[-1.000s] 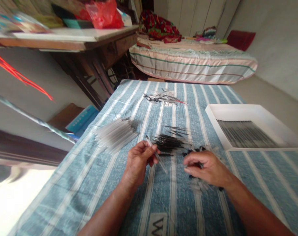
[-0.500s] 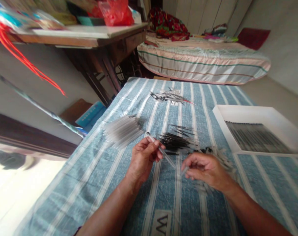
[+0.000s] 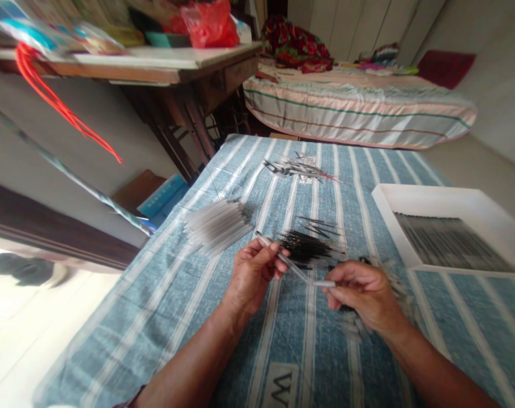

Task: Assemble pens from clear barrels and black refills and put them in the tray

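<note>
My left hand (image 3: 259, 269) pinches a clear pen barrel (image 3: 291, 264), which slants down to the right. Between the fingertips of my right hand (image 3: 357, 292) is a translucent pen cap (image 3: 324, 283), pointing left at the barrel's lower end; whether the two touch I cannot tell. Just beyond my hands lies a heap of black pen refills (image 3: 306, 246). To the left is a stack of translucent pen barrels (image 3: 217, 226). Loose pale caps (image 3: 354, 327) lie around and beneath my right hand, partly hidden by it.
A white box (image 3: 391, 235) at the right holds a row of pens (image 3: 450, 241). Farther back lies a small pile of mixed thin parts (image 3: 297, 168). The striped cloth (image 3: 167, 317) covers the table. A wooden desk (image 3: 218, 59) stands at the left, a bed (image 3: 350, 107) behind.
The cap has come into clear view between my right fingertips, pointing at the barrel's end. My left hand keeps its grip on the barrel. The whole view has shifted slightly.
</note>
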